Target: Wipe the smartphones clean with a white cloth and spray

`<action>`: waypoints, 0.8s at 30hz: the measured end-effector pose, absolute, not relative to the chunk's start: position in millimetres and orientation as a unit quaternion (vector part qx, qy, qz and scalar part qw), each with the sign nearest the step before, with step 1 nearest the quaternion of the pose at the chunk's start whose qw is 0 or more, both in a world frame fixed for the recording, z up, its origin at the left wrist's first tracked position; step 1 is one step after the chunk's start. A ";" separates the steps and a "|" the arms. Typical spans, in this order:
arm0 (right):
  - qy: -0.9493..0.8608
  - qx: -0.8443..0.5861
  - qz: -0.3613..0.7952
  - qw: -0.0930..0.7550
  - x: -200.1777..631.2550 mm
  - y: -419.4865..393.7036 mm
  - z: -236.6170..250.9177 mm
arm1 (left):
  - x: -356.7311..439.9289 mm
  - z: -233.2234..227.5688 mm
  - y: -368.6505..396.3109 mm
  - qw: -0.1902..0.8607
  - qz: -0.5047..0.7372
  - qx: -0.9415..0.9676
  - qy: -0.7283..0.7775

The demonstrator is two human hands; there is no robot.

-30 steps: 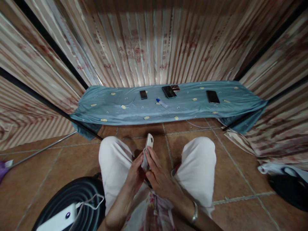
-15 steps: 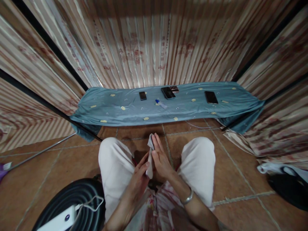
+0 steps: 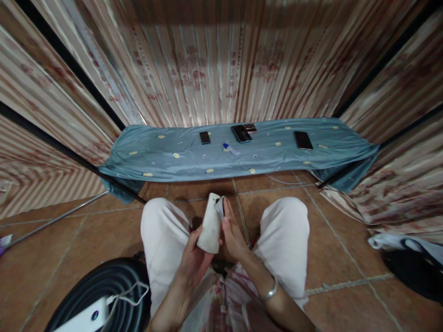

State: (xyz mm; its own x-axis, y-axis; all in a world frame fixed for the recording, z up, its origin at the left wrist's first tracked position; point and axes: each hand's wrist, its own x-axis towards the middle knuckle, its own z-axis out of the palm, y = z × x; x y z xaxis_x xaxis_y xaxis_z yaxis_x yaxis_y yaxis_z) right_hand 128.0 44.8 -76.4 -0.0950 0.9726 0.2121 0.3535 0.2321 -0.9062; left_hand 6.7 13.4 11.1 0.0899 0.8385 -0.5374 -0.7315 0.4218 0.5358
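Phone [image 3: 210, 223] tilted flatter, both hands gripping

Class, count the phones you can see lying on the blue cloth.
3: small phone at left, larger phone in the middle, another phone at right. A brownish object behind the middle one is unclear.

Matt white cloth [image 3: 210, 228]; glossy phone [image 3: 303, 139]; smooth blue fabric [image 3: 166, 159]; glazed floor tiles [image 3: 69, 249].

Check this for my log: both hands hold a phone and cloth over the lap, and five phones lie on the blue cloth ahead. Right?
Not quite. The head view shows three dark phones on the blue cloth, not five. The left hand and right hand do hold the phone and cloth over the lap.
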 end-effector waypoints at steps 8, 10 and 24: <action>-0.693 -0.480 0.341 0.415 129.7 36.2 -60.7 | -2.2 2.7 24.0 0.744 0.547 0.029 0.384; -0.704 -0.472 0.343 0.405 131.2 36.9 -56.4 | -1.9 -0.8 25.5 0.748 0.539 0.047 0.384; -0.766 -0.405 0.309 0.392 120.0 27.5 -39.2 | 2.7 -14.1 30.6 0.731 0.543 0.117 0.396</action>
